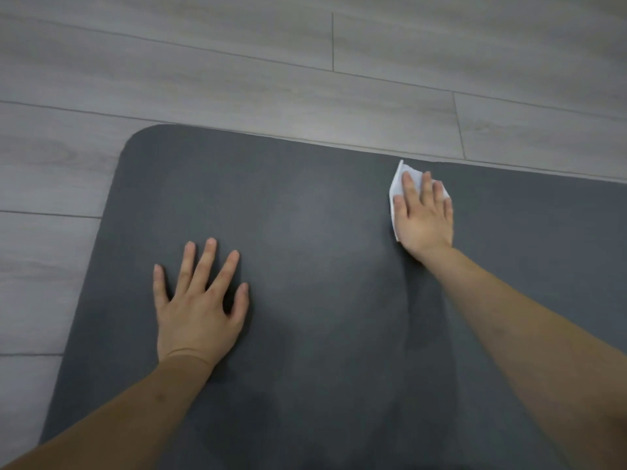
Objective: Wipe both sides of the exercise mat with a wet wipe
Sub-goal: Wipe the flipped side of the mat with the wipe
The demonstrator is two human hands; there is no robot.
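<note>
Right hand point(424, 215) presses the wet wipe point(395, 184) flat-fingered near the far edge of the dark exercise mat point(305, 215), which lies flat on the wood floor point(237, 62). Left hand point(200, 300) rests splayed and empty toward the mat's left edge, anchoring it. Best bet: long overlapping strokes under even pressure, wipe kept flat.

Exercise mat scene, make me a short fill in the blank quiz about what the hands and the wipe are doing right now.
1. The right hand presses a white ____ flat against the exercise mat.
2. The left hand lies flat with its fingers ____ on the mat, holding nothing.
3. The wet wipe sits near the mat's ____ edge, close to the floor.
4. The floor is laid in grey ____.

Missing words: wet wipe; spread; far; planks
</note>
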